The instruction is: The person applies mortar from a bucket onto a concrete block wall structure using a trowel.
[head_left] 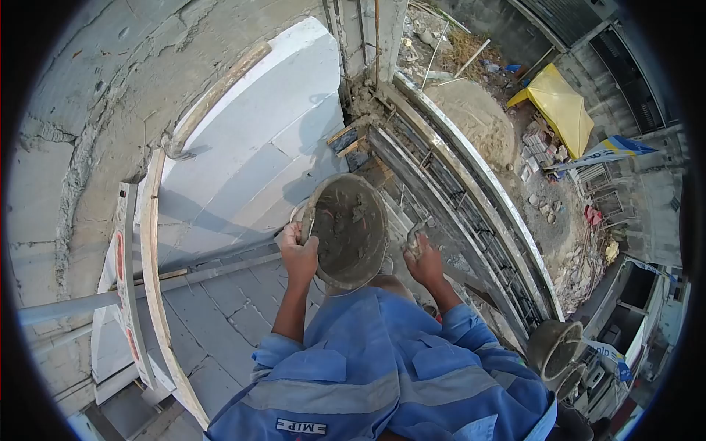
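A round bucket (351,253) of wet grey mortar is in front of my body. My left hand (300,255) is closed on its left rim, thumb on the inner side. To the right of the bucket, my right hand (423,261) has its fingers wrapped round a small tool caked with mortar (417,232). Most of that tool is hidden by the hand, so I cannot tell its kind. Just beyond the right hand runs a long formwork trough (471,209) with steel rebar inside.
White block wall (243,147) rises on the left, with wooden battens (156,272) along it. A second bucket (553,349) stands at the lower right. Beyond the formwork the ground drops away to a sand heap (478,121), rubble and a yellow canopy (557,106).
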`<state>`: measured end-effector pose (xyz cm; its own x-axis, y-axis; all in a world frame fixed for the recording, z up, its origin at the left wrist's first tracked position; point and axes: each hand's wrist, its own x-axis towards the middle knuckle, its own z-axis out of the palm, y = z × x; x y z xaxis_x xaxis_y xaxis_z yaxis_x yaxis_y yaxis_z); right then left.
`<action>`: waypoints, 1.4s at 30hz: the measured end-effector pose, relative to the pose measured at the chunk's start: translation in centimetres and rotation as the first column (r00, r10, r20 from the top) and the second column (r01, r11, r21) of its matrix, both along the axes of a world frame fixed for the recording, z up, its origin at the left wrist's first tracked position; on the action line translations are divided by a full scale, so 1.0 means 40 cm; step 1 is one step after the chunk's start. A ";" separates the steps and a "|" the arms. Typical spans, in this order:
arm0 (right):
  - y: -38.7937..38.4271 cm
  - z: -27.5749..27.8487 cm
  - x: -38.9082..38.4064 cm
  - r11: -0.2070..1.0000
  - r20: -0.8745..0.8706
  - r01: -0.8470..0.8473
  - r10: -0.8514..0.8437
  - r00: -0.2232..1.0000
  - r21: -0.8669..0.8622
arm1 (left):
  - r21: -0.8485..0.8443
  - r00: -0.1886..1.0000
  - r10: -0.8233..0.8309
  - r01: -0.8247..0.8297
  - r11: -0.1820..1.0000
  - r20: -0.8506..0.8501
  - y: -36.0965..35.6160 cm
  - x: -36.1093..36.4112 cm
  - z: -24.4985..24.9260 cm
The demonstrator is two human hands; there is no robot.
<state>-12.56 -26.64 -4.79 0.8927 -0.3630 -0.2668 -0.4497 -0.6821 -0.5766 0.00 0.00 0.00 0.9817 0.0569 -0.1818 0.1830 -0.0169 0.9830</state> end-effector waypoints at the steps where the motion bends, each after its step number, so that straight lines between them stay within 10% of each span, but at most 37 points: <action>1: -0.012 0.060 -0.015 0.985 -0.051 -0.172 0.171 0.984 -0.008 | 0.036 1.000 -0.028 0.028 0.999 0.002 -0.012 0.000 0.012; 5: 0.058 0.228 0.141 0.853 -0.228 -0.522 0.504 0.833 -0.023 | 0.062 0.972 -0.207 0.202 0.977 0.106 0.000 0.061 0.144; 9: 0.126 0.268 0.248 0.931 -0.128 -0.344 0.329 0.935 -0.120 | 0.174 0.888 -0.406 0.374 0.911 0.216 -0.037 0.073 0.159; 15: 0.229 0.266 0.187 0.817 0.035 -0.534 0.553 0.833 -0.217 | 0.084 0.891 -0.386 0.377 0.922 0.240 -0.056 0.089 0.279; 21: 0.053 0.423 0.241 0.792 -0.194 -0.587 0.558 0.807 -0.167 | 0.249 0.898 -0.419 0.379 0.891 0.134 -0.016 0.051 0.310; 30: 0.269 0.382 0.216 0.681 -0.095 -0.635 0.651 0.753 -0.364 | 0.730 0.656 -0.720 0.376 0.570 0.224 -0.089 0.066 0.369; 37: 0.328 0.363 0.122 0.627 -0.265 -0.644 0.595 0.759 -0.437 | 0.566 0.827 -0.496 0.282 0.775 0.266 -0.051 0.059 0.340; 39: 0.288 0.371 0.127 0.471 -0.478 -0.863 0.724 0.497 -0.183 | 0.519 0.843 -0.463 0.276 0.809 0.274 -0.041 0.060 0.290; 42: 0.260 0.315 0.112 0.525 -0.534 -0.838 0.671 0.515 -0.150 | 0.463 0.865 -0.440 0.295 0.836 0.243 -0.065 0.034 0.260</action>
